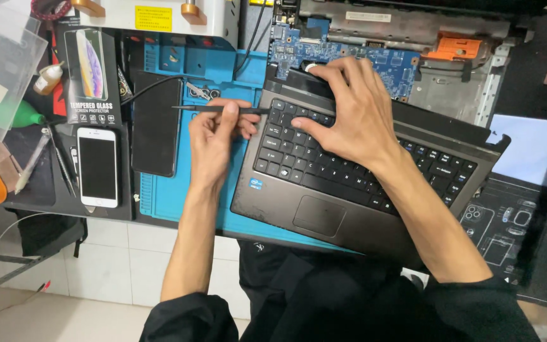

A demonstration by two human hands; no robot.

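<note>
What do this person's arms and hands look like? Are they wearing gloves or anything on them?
No gloves: the left hand and right hand are bare, with no rings, watch or bracelets showing. Both forearms are uncovered. Black sleeves are pushed up near the elbows, part of a dark black garment. No markings are visible on them.

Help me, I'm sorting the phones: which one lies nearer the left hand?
The black phone, face dark beside the left hand; the white phone lies farther left.

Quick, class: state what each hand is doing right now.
Left hand: closed on a thin black pry tool.
Right hand: open, fingers pressing on the laptop keyboard.
</note>
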